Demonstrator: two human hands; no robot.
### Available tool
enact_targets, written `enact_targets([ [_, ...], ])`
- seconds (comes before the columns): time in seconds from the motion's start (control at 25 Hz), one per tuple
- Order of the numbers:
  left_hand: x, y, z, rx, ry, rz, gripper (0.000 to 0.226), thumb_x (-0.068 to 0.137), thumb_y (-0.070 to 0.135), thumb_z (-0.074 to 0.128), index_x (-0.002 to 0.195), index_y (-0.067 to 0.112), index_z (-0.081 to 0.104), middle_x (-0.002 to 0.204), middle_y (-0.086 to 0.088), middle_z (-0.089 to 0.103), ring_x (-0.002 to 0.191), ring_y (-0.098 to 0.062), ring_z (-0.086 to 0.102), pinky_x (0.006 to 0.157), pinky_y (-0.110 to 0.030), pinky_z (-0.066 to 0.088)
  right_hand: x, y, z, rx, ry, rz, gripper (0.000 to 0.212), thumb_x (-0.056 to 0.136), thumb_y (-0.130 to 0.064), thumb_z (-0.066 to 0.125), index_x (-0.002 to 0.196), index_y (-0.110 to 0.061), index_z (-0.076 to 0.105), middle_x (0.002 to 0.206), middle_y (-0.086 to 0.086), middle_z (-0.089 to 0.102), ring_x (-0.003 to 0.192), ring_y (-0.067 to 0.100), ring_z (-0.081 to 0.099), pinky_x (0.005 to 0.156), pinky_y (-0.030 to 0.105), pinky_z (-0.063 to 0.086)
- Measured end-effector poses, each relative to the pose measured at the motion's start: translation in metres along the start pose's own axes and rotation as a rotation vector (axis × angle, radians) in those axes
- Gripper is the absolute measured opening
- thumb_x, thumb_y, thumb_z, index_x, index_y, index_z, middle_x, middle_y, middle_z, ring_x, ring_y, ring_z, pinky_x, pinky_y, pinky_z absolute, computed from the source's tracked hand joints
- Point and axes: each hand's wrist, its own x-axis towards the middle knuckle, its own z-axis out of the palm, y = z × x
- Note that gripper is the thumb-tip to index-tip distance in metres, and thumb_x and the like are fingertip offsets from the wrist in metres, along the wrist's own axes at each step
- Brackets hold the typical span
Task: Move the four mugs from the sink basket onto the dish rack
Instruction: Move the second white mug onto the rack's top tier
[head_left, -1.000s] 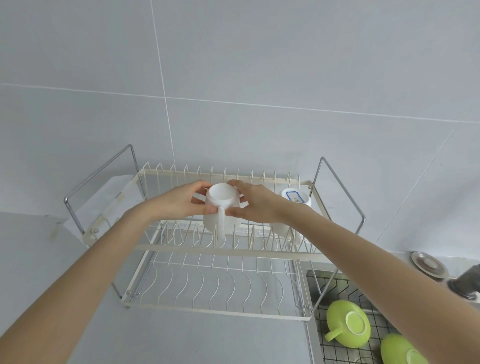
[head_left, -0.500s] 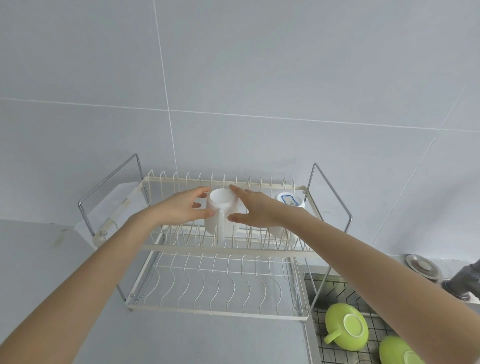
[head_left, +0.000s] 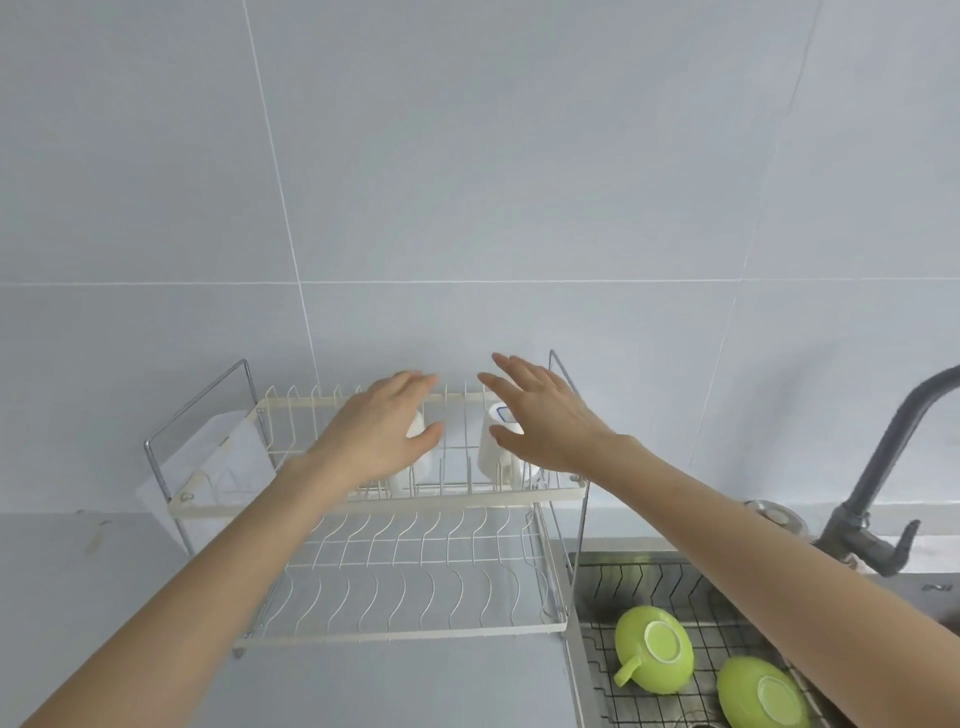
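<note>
Two white mugs stand upside down on the upper tier of the cream wire dish rack (head_left: 363, 506). One white mug (head_left: 418, 452) is mostly hidden behind my left hand (head_left: 376, 431). The other white mug (head_left: 493, 447), with a blue mark on its base, stands just left of my right hand (head_left: 540, 415). Both hands hover over the tier with fingers spread, holding nothing. Two green mugs lie upside down in the black wire sink basket (head_left: 639, 577): one green mug (head_left: 655, 656) with its handle to the left, another green mug (head_left: 762, 696) beside it.
A grey faucet (head_left: 883, 478) rises at the right behind the sink. The rack's lower tier (head_left: 415, 587) of curved wires holds nothing. A white drip tray (head_left: 218, 457) sticks out at the rack's left end. Grey tiled wall stands close behind.
Both hands have let go of the white mug, which now stands on the upper tier. The hands have lifted off with fingers spread. The view has tilted, showing more of the sink.
</note>
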Motion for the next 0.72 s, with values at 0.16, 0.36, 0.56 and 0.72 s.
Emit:
enact_targets([
  [0.16, -0.011, 0.051, 0.013, 0.050, 0.093, 0.100, 0.060, 0.089, 0.038, 0.042, 0.140, 0.018, 0.020, 0.152, -0.004, 0.023, 0.140, -0.020, 0.020, 0.110, -0.037, 0.023, -0.046, 0.023, -0.006, 0.001, 0.105, 0.059, 0.063, 0.092, -0.030, 0.046, 0.145, -0.019, 0.014, 0.158, 0.004, 0.001, 0.145, 0.019, 0.000, 0.118, 0.035, 0.002],
  [0.36, -0.013, 0.110, 0.032, 0.069, 0.101, 0.144, 0.061, 0.091, 0.041, 0.036, 0.142, 0.018, 0.012, 0.154, -0.005, 0.014, 0.143, -0.023, 0.008, 0.114, -0.041, 0.014, -0.097, 0.054, -0.009, -0.001, 0.106, 0.146, 0.065, 0.091, -0.034, 0.046, 0.145, -0.020, 0.013, 0.158, 0.006, 0.001, 0.145, 0.022, -0.002, 0.118, 0.037, 0.000],
  [0.56, -0.012, 0.166, 0.058, 0.087, 0.068, 0.201, 0.061, 0.092, 0.040, 0.032, 0.143, 0.018, 0.006, 0.156, -0.006, 0.005, 0.143, -0.023, -0.001, 0.116, -0.041, 0.003, -0.145, 0.097, -0.009, -0.011, 0.041, 0.224, 0.066, 0.091, -0.035, 0.046, 0.146, -0.021, 0.012, 0.158, 0.007, -0.002, 0.145, 0.024, -0.005, 0.118, 0.039, -0.001],
  [0.72, -0.009, 0.208, 0.084, 0.072, 0.022, 0.215, 0.062, 0.092, 0.040, 0.031, 0.143, 0.018, 0.004, 0.156, -0.007, 0.000, 0.143, -0.025, -0.005, 0.116, -0.042, -0.003, -0.182, 0.139, -0.002, -0.013, -0.037, 0.290, 0.068, 0.090, -0.036, 0.047, 0.146, -0.021, 0.011, 0.158, 0.008, -0.003, 0.145, 0.025, -0.008, 0.118, 0.041, -0.003],
])
